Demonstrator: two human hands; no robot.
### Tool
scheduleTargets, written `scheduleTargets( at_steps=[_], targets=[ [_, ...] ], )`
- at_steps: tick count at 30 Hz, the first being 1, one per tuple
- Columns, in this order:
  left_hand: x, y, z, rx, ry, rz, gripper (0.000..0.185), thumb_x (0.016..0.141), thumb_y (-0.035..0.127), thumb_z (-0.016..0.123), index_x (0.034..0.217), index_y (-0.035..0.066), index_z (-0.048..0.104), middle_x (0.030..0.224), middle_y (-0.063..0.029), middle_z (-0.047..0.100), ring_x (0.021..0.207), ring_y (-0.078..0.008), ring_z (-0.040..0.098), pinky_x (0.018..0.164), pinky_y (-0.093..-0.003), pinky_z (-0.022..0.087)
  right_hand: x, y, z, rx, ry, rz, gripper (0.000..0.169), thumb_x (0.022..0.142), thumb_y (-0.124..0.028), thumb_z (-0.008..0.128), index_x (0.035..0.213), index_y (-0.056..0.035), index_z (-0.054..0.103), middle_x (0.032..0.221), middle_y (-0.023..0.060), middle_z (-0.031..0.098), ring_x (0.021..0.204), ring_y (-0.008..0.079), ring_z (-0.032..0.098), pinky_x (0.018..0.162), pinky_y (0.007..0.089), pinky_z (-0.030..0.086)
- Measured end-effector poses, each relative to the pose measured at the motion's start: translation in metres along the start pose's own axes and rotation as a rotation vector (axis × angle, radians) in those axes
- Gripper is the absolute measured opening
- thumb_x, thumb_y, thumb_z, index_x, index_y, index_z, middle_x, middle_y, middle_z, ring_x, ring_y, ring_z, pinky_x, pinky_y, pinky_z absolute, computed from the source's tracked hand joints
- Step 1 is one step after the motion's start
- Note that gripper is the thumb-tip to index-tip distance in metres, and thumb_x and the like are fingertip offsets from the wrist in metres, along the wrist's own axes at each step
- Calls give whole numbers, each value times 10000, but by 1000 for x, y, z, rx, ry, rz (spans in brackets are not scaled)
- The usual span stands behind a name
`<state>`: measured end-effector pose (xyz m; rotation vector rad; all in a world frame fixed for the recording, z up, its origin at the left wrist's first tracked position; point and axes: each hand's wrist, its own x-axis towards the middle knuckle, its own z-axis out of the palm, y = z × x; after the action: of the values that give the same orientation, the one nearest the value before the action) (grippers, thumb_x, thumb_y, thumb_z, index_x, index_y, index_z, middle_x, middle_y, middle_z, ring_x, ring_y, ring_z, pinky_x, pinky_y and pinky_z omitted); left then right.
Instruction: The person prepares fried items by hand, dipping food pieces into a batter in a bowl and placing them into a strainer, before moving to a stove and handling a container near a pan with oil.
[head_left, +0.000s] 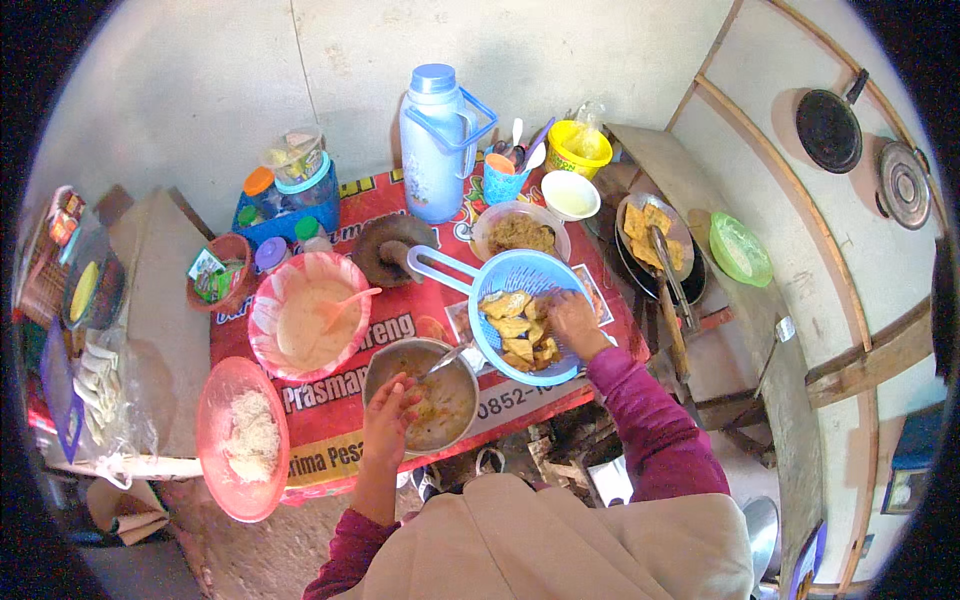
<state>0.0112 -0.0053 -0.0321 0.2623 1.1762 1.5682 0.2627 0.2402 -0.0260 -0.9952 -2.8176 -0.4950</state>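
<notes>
My left hand is over the near left rim of a metal bowl, its fingers loosely apart with nothing seen in them. Inside that bowl lie a moist mixture and a metal spoon, close to my fingertips. My right hand reaches into a blue plastic colander at its right side. Yellow-brown fried pieces, perhaps tofu, fill much of the colander. My right fingertips are partly hidden among them, so whether they grip a piece is unclear.
Left stand a batter basin with a pink spoon and a pink bowl of white shreds. Behind are a stone mortar, a blue thermos and a bowl of brown food. Tongs rest over a wok at right.
</notes>
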Motion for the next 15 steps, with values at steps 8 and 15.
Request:
scheduleTargets(
  at_steps=[8, 15],
  targets=[
    [-2, 0, 3, 20, 9, 11, 290, 840, 198, 524, 1100, 72, 506, 992, -30, 561, 788, -103, 551, 607, -205, 430, -2, -2, -10, 422, -10, 77, 154, 658, -191, 584, 786, -108, 607, 741, 121, 592, 712, 283, 574, 633, 396, 445],
    [-6, 21, 29, 472, -65, 134, 324, 794, 208, 583, 1071, 45, 542, 961, -45, 582, 792, -120, 566, 649, -245, 453, 15, -9, -107, 819, -78, 185, 154, 678, -81, 584, 798, -31, 501, 690, 104, 562, 640, 230, 568, 592, 337, 443]
  ],
)
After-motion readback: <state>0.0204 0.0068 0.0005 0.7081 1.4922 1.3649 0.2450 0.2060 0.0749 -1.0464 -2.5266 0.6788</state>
